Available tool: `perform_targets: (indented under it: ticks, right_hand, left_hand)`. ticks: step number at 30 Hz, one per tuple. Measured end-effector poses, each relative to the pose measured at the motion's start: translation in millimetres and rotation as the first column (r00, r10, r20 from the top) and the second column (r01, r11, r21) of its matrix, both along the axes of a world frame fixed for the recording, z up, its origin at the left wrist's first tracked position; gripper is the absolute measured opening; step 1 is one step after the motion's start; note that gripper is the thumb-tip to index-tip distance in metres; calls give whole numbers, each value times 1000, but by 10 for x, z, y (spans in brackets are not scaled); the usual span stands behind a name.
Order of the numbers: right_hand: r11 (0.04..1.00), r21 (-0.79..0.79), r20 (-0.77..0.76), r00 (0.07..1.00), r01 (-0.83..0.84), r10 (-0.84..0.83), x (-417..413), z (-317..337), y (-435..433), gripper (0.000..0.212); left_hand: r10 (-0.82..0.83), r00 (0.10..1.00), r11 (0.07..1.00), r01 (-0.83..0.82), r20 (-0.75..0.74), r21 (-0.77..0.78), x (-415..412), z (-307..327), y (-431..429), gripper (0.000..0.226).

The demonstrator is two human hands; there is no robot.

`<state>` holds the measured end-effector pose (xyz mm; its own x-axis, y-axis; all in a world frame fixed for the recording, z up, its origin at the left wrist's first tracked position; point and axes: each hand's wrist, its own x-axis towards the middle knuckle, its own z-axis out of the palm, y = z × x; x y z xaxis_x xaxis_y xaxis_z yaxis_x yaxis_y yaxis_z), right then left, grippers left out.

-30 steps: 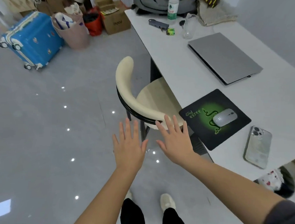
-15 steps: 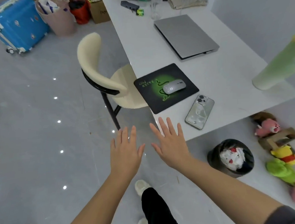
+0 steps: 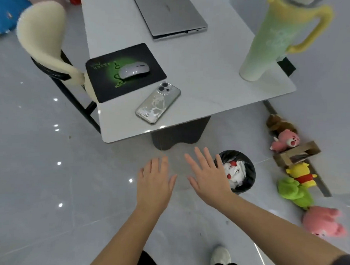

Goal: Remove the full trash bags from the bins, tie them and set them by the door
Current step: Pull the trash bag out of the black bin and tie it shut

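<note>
hands (image 3: 180,180) spread flat, bin (image 3: 245,181) just right

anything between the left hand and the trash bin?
Head view: only the right hand, open, overlapping the trash bin at its left rim; otherwise bare floor.

The bin (image 3: 252,169) stands on the floor before the near end of the table (image 3: 208,80). The plush toys (image 3: 293,187) lie right of the bin; the chair (image 3: 39,32) stands left of the table.
</note>
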<state>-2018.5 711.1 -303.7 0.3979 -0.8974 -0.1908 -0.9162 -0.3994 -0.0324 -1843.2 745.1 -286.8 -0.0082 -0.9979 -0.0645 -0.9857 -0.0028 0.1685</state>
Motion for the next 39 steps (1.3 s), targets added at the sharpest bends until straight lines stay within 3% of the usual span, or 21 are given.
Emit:
perform_targets:
  ticks: [8,11,18,24,30,35,37,39]
  right_hand:
    - [992,63,-115,988,112,-105,-1602,-1715,-308,60]
    - [986,65,-164,976,157,-144,-1928,-2470,-466,62]
    - [978,-28,-103,972,209,-211,-2314,-3874,-827,63]
    - [968,-59,45,969,244,-241,-2313,-4445,-1002,61]
    - [981,-119,115,984,153,-139,-2239,-4647,-1135,55]
    - [994,-100,108,994,43,-32,-2254,-4705,-1257,59]
    - [995,-93,96,995,34,-25,-2266,-4723,-1272,62]
    - [994,-104,87,996,32,-23,-2266,-4725,-1266,63]
  left_hand:
    - [-101,994,990,96,41,107,-1441,-1757,-357,60]
    - [-178,981,977,165,84,138,-1791,-2531,-553,62]
    - [-236,960,970,223,148,98,-2193,-4001,-982,63]
    - [-229,960,973,224,161,52,-2274,-4695,-1161,65]
    - [-172,979,984,176,113,-20,-2291,-4963,-1301,65]
    - [-104,993,995,103,-55,-13,-2278,-5054,-1371,64]
    - [-59,969,995,77,-239,64,-2268,-5094,-1375,62]
    - [165,840,952,2,-516,307,-2275,-5159,-1401,61]
